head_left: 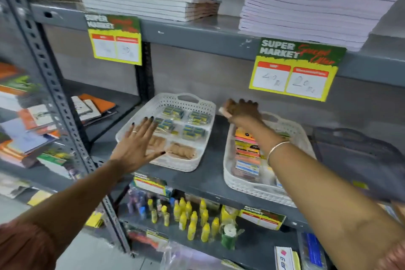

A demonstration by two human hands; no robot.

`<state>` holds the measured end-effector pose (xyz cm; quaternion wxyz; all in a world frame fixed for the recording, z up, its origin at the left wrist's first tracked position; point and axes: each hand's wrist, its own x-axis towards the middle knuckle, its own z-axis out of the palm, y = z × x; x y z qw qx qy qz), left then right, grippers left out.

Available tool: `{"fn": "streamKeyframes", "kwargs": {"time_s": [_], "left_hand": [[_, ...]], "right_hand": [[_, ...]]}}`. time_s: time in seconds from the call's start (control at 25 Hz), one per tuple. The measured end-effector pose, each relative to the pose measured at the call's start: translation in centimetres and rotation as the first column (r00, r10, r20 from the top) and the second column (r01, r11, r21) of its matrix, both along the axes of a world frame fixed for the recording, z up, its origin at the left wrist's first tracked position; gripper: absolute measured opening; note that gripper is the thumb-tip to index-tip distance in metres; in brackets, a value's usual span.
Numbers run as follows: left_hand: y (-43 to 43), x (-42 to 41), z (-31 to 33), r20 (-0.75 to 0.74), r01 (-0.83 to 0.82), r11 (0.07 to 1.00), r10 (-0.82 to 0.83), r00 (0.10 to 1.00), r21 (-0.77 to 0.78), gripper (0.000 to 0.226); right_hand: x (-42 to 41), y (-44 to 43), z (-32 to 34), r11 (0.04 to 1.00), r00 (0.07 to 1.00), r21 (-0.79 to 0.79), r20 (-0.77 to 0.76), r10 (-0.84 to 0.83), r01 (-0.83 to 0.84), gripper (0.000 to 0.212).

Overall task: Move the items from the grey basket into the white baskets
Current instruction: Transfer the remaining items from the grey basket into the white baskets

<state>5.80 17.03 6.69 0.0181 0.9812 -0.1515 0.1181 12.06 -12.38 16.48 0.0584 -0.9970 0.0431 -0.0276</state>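
Two white baskets stand on the middle grey shelf. The left white basket (140,116) holds several packs of small yellow-blue boxes and brown packets. The right white basket (245,188) holds colourful sticky-note packs (246,149). The grey basket (355,160) sits at the far right, dark and blurred. My left hand (137,144) is flat with fingers spread, over the left basket's near-left rim. My right hand (242,110) reaches over the far end of the right basket, fingers curled around a small pale item (224,112) that I cannot identify.
Stacks of notebooks (151,3) lie on the shelf above, with yellow price tags (293,70) hanging from its edge. Yellow glue bottles (190,217) stand on the shelf below. More books (28,127) fill the rack to the left.
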Motion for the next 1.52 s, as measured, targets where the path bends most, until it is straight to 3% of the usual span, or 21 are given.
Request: {"fn": "streamKeyframes", "kwargs": {"time_s": [0.16,0.4,0.72,0.96,1.04,1.16,1.28,1.52], "left_hand": [[5.9,-0.5,-0.9,-0.061,-0.058,0.992,0.065,0.996,0.111,0.119],[6.9,0.0,-3.4,-0.055,-0.078,0.991,0.084,0.995,0.108,0.110],[7.0,0.4,-4.3,-0.026,-0.081,0.995,0.083,0.996,0.065,0.110],[6.6,0.2,-4.2,-0.041,-0.086,0.994,0.088,0.995,0.064,0.109],[6.3,0.0,-3.8,-0.033,-0.103,0.992,0.106,0.994,0.073,0.110],[4.0,-0.7,-2.8,0.025,-0.066,0.997,0.065,0.998,0.051,0.108],[-1.9,-1.4,-1.4,0.072,0.096,0.993,-0.100,0.992,0.062,0.105],[-17.8,-2.4,0.3,0.113,0.440,0.898,-0.436,0.893,-0.016,0.098]], "right_hand": [[0.7,10.1,-3.2,0.975,0.990,0.182,-0.030,0.138,-0.130,0.062],[1.8,18.7,-8.2,0.957,0.948,0.134,-0.159,0.275,-0.256,0.056],[2.3,21.1,-10.1,0.944,0.925,0.089,-0.188,0.329,-0.318,0.058],[2.0,18.9,-7.9,0.930,0.907,0.078,-0.204,0.368,-0.360,0.068],[2.0,16.2,-6.4,0.939,0.934,0.142,-0.136,0.332,-0.313,0.069],[1.9,10.2,-4.5,0.957,0.975,0.191,0.008,0.223,-0.220,0.055],[0.8,2.9,-3.6,0.983,0.992,0.166,0.110,0.062,-0.080,0.051],[-4.1,-12.7,-4.2,0.944,0.938,0.108,0.125,-0.323,0.311,0.046]]}}
